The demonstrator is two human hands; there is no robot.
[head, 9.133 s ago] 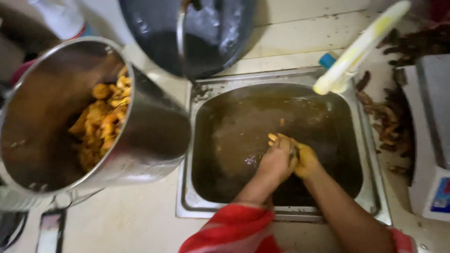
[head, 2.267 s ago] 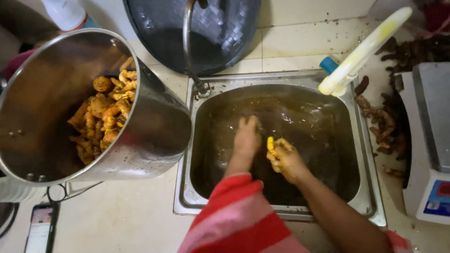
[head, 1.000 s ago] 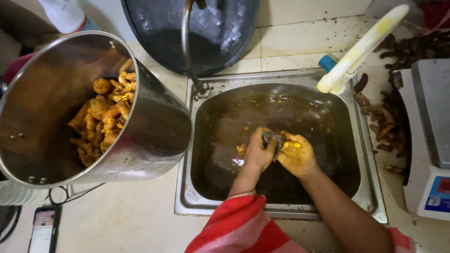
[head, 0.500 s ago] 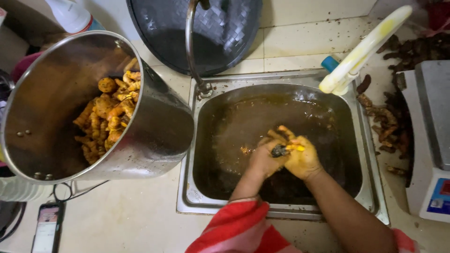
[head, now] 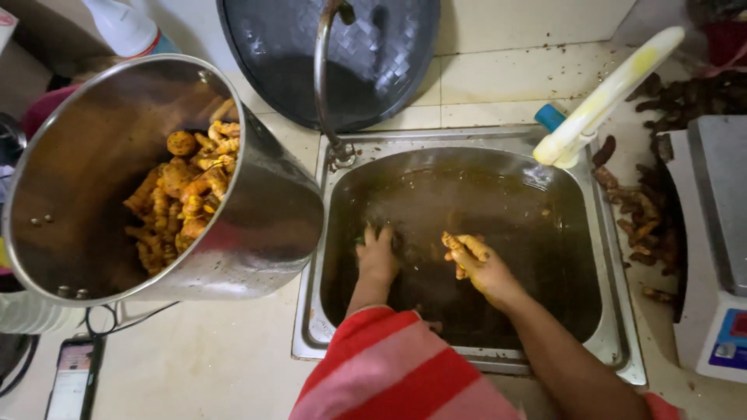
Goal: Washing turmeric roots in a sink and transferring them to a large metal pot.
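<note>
The right hand pinches a yellow root above the murky water in the sink; the left hand lies spread underwater. Rub each root fully clean, then drop it into the steel pot.

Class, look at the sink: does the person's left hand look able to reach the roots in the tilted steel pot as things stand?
Probably yes. The left hand is in the sink water, close to the pot beside it. The pot's mouth is open and tilted, the roots lie uncovered, and nothing stands between. The hand would only have to lift over the rim.

Tiled counter with sink, steel pot, scale, phone.
</note>
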